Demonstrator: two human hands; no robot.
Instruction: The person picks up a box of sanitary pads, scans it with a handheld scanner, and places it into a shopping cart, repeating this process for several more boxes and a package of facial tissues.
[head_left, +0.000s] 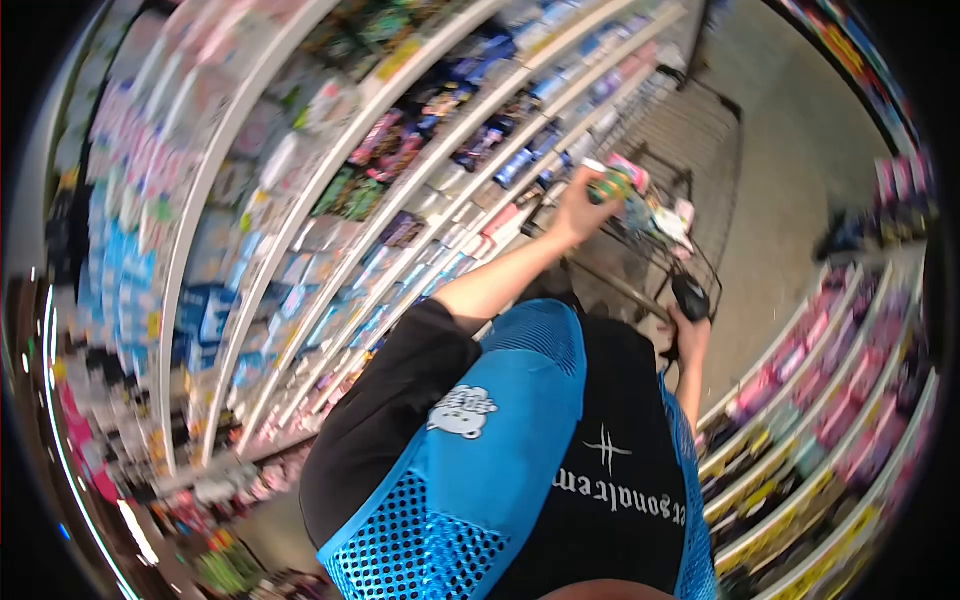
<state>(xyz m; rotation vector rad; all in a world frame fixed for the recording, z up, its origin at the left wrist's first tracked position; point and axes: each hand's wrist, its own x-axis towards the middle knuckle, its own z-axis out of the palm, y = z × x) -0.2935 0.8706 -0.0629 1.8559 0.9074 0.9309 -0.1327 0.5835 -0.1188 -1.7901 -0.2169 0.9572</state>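
My left hand (583, 208) reaches over the near part of a wire shopping cart (735, 150), closed on a small green and pink package (612, 187). Motion blur hides the package's details. Lower right, my right hand (690, 335) is wrapped round a black rounded piece (691, 297) at the right end of the cart's handle bar (620, 287). Inside the cart, just beyond my left hand, lie several small packages (672, 222) in white, pink and pale colours.
Tall shelves (225, 150) packed with packaged goods run along the left, close to my left arm. More low shelves (800, 400) with pink and purple packs stand at the lower right. Grey floor (780, 200) extends to the right of the cart.
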